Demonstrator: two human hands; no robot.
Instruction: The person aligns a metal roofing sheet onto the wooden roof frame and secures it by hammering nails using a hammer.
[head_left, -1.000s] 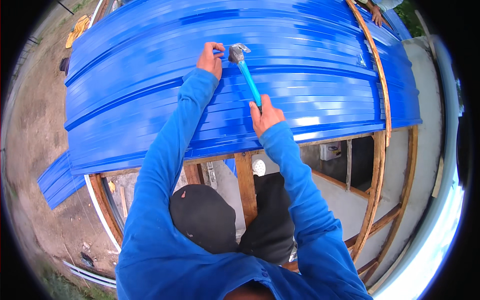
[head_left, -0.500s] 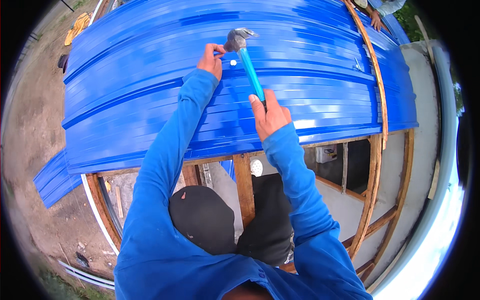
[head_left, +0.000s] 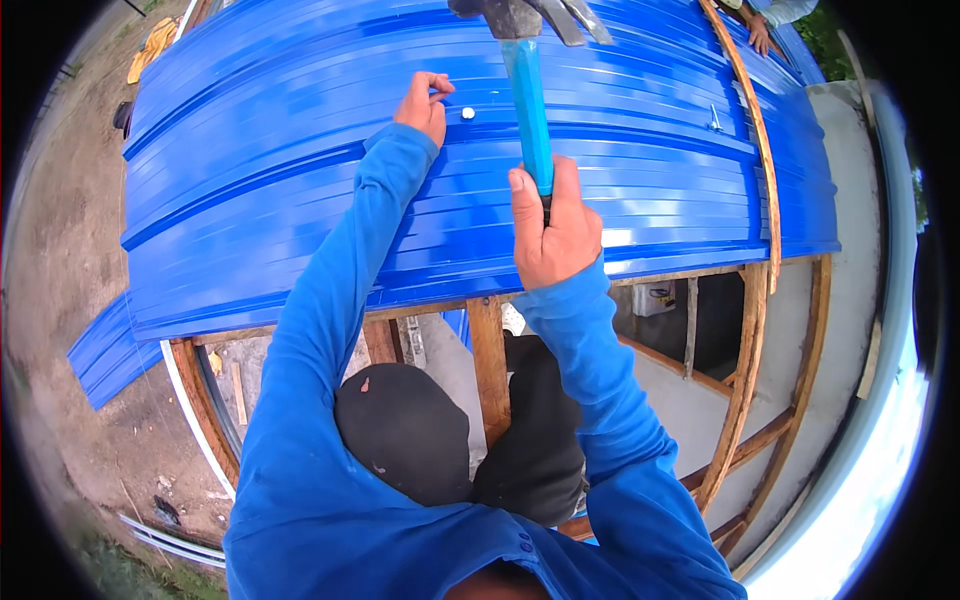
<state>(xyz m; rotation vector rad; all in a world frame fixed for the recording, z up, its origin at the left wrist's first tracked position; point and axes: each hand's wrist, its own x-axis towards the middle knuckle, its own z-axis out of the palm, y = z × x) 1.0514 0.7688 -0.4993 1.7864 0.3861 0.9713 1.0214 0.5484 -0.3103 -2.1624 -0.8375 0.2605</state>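
Observation:
My right hand [head_left: 553, 232] grips the light blue handle of a claw hammer [head_left: 527, 60], whose metal head is raised near the top edge of the view. My left hand [head_left: 424, 103] rests on the blue corrugated roof sheet [head_left: 250, 170], fingers pinched beside a small white-capped nail [head_left: 467, 113] standing in the sheet. The hammer head hangs above and to the right of the nail, clear of it. Both my forearms wear blue sleeves.
Wooden rafters [head_left: 488, 365] and curved timber [head_left: 745, 360] lie bare below the sheet's lower edge, with open space beneath. Another person's hand [head_left: 760, 35] rests on the roof at the top right. A loose blue sheet [head_left: 105, 355] lies on the dirt ground at left.
The hammer has swung up from the nail, its head rising toward the top of the view. My left hand stayed by the nail.

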